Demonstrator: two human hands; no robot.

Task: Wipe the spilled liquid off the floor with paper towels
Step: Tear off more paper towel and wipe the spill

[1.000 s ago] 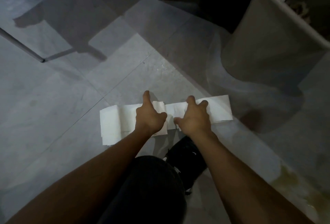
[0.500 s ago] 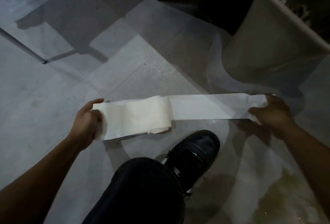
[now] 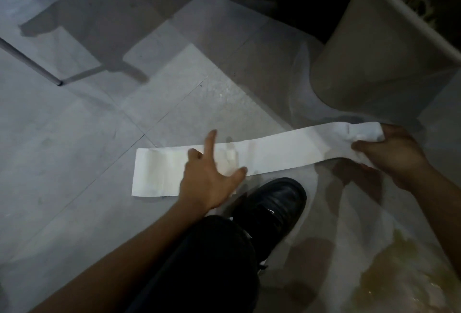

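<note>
Apparently unrolled white paper towel strip (image 3: 274,153)

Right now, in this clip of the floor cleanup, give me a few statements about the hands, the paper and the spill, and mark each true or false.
1. The right hand grips one end of the paper towel strip. True.
2. The left hand is clenched in a fist around the strip. False: its fingers are spread open over the strip.
3. The yellowish spill lies at the lower right, apart from the strip. True.
4. The strip is crumpled into a ball. False: it is stretched out long.
5. A black shoe is near the strip. True.
</note>
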